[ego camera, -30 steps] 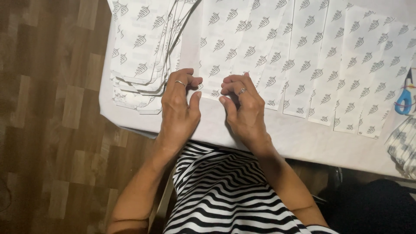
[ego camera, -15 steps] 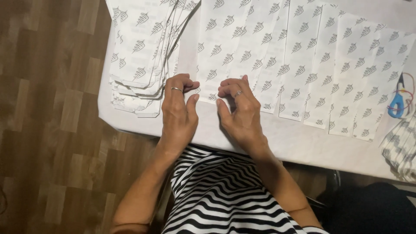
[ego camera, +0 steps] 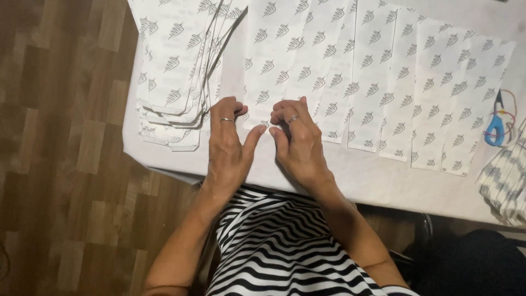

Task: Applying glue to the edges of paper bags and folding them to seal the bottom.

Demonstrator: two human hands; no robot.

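A: Head view, hands? B: Left hand (ego camera: 229, 143) and right hand (ego camera: 298, 141) lie side by side on the white table (ego camera: 383, 181); fingers curled, tips pressing the near edge of 1 patterned paper sheet (ego camera: 274, 60).

A: Surroundings? B: Stack of folded sheets (ego camera: 175, 82) at left; blue scissors (ego camera: 496, 127) far right; more sheets overlapping in a row (ego camera: 433, 93).

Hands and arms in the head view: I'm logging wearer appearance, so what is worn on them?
Both arms are bare, with no sleeves, gloves or watch showing. The left hand wears a thin silver-coloured ring; the right hand wears a similar band. Below is a black-and-white striped garment.
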